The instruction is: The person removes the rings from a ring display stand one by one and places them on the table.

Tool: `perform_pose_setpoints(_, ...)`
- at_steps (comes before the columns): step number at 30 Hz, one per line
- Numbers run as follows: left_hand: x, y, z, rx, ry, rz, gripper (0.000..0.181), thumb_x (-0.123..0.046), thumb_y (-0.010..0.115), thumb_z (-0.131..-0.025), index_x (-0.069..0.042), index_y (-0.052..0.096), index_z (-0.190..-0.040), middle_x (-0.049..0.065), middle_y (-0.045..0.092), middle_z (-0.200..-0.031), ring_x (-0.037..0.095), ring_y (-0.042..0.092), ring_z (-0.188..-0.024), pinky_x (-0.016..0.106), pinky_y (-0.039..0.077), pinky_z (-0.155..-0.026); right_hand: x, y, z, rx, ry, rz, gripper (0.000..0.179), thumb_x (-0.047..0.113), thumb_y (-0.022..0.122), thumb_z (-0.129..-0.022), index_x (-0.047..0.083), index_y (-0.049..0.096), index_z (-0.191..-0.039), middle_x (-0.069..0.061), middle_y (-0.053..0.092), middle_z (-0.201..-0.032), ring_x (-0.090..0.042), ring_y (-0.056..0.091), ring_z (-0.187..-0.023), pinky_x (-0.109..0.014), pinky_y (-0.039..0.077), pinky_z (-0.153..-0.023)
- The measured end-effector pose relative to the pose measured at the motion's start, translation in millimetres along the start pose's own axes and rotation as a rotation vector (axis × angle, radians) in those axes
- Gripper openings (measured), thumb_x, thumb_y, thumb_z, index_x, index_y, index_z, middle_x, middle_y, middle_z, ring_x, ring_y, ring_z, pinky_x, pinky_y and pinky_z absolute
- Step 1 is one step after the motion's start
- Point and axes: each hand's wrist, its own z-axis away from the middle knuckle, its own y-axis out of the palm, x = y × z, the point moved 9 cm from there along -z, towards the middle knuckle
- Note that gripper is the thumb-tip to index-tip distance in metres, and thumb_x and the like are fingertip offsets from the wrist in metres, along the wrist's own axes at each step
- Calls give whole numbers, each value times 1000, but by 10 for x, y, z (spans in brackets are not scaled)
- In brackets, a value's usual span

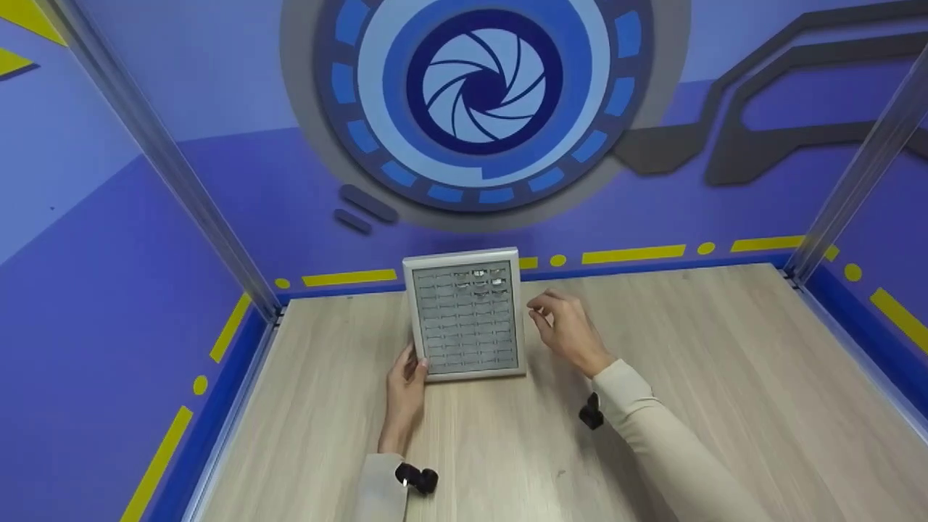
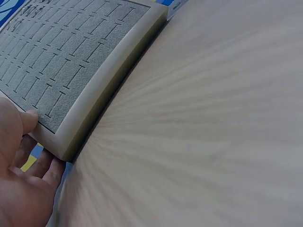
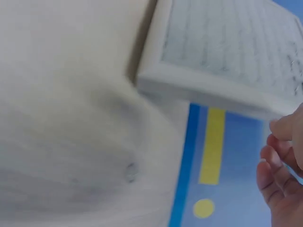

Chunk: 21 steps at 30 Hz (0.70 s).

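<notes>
A white-framed ring display tray (image 1: 520, 319) with a grey slotted pad stands tilted back on the table. Several shiny rings (image 1: 479, 283) sit in the slots at its upper right; the other slots hold nothing visible. My left hand (image 1: 406, 391) grips the tray's lower left corner, and in the left wrist view the thumb (image 2: 29, 121) lies on the front of the frame with the fingers behind. Just off the tray's upper right edge is my right hand (image 1: 569, 333), fingers loosely bent. No object shows between its fingertips, which are partly cut off in the right wrist view.
The tray rests on a pale wooden table (image 1: 710, 377). A blue and purple printed wall (image 1: 239, 210) rises close behind it. Metal posts (image 1: 174, 174) stand at the back corners. Each wrist carries a small black camera (image 1: 417, 478).
</notes>
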Motion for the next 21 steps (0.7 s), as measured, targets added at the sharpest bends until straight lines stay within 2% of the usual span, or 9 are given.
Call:
perform_pose_setpoints(5,40,-18,-20,8,-3,26,54,-9,59,-110,2,43,-160,24,55,-157,40,52,-147,48,47,-123,240,-23,-160,-61,-99,4,10,-5,75,-94,2,80,-101,-9,74,-97,-21,70,-83,-33,63,-67)
perform_pose_setpoints(10,77,-23,-33,13,-13,37,55,-12,60,-110,-2,43,-162,21,54,-159,38,52,-148,46,47,-123,404,32,-281,-88,-175,-10,11,-9,74,-93,-1,78,-99,-11,72,-97,-25,70,-84,-37,64,-72)
perform_pose_setpoints(14,110,-17,-27,16,-17,49,57,-16,61,-110,-4,42,-162,19,54,-159,36,52,-148,46,45,-125,443,111,-329,-72,-166,27,11,-9,74,-93,-1,78,-99,-11,70,-99,-27,71,-89,-38,66,-76)
perform_pose_setpoints(21,112,-5,8,39,21,39,56,-19,60,-111,-7,43,-163,16,56,-158,33,54,-147,43,48,-122,520,216,-365,-96,-185,90,7,-6,75,-96,-1,78,-100,-13,68,-98,-30,68,-91,-41,64,-77)
